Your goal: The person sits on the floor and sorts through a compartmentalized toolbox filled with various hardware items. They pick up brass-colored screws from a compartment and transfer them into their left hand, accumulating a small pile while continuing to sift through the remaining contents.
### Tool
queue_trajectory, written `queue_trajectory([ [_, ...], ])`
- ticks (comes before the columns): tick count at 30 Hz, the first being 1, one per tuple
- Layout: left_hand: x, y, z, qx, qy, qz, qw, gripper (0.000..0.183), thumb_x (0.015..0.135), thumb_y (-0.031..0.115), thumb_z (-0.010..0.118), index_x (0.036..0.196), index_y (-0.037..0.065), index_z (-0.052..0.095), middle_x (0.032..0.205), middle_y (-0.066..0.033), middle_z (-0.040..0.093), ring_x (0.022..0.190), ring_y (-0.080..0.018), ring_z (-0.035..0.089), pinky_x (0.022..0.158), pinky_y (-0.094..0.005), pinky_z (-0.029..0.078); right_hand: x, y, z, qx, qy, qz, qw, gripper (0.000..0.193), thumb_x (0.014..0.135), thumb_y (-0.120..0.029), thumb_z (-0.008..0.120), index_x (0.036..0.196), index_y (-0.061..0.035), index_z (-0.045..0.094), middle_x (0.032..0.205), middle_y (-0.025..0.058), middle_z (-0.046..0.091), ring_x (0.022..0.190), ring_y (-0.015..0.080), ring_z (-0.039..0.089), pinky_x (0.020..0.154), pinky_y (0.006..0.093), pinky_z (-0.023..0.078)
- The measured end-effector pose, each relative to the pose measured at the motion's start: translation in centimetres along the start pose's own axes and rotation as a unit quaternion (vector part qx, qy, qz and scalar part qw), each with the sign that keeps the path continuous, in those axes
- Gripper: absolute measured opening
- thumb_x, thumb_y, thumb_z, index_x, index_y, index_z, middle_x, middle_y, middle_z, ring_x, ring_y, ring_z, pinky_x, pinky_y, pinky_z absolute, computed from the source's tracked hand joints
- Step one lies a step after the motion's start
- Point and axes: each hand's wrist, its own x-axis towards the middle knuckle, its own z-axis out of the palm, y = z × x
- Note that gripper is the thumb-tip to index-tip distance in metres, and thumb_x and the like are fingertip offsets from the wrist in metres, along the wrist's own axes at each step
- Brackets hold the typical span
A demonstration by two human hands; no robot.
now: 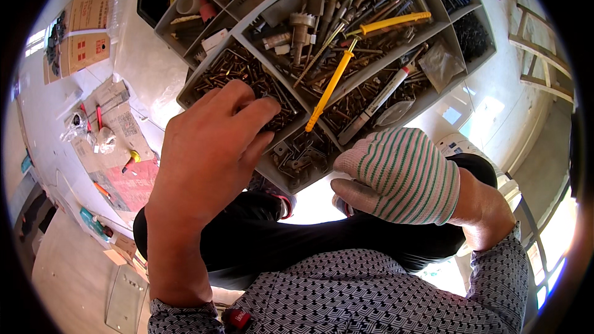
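My bare left hand reaches over the front left compartment of a grey divided organizer box. Its fingers are curled together at the loose screws, and the fingertips are partly hidden. My right hand, in a white glove with green stripes, is closed just off the box's front right edge; whatever is inside it does not show. Between the hands, a yellow plastic wall plug lies slanted across a divider. Behind it are a second yellow wall plug, a hole saw and several drill bits.
Small metal brackets fill the front corner compartment. A long slim tool with a white handle lies on the right. Cardboard sheets with tools and a carton are on the floor at left. A wooden frame stands at right.
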Motion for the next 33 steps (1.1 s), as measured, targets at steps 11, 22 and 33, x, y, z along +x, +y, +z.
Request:
queue_trajectory([
  [11,0.19,0.1,-0.39,-0.038,-0.025,-0.01,0.999,0.043,0.076,0.001,0.078,0.117,0.01,0.069,0.099,-0.0088,0.061,0.085,-0.0299,0.066,0.07,-0.0384,0.053,0.32,-0.07,-0.05,-0.025,-0.008,-0.005,1.0,0.03,0.102,-0.029,0.057,0.089,-0.0073,0.072,0.075,0.0067,0.071,0.072,0.023,0.073,0.068,0.0345,0.057],
  [22,0.61,0.32,-0.28,-0.034,-0.044,-0.016,0.998,0.046,0.075,0.0,0.08,0.117,0.011,0.068,0.096,-0.0094,0.061,0.085,-0.0311,0.066,0.072,-0.0406,0.052,-0.07,0.48,0.06,-0.043,0.016,-0.021,0.999,0.03,0.103,-0.029,0.056,0.088,-0.0082,0.072,0.075,0.0049,0.072,0.071,0.0213,0.074,0.069,0.0333,0.057],
  [33,0.68,0.44,0.13,-0.011,-0.045,-0.02,0.999,0.038,0.075,0.001,0.079,0.11,0.011,0.07,0.092,-0.0099,0.058,0.084,-0.0323,0.064,0.071,-0.0416,0.052,-0.17,0.51,0.11,-0.068,0.002,-0.018,0.998,0.028,0.102,-0.029,0.058,0.089,-0.0082,0.071,0.075,0.006,0.07,0.071,0.0231,0.072,0.067,0.0358,0.057],
])
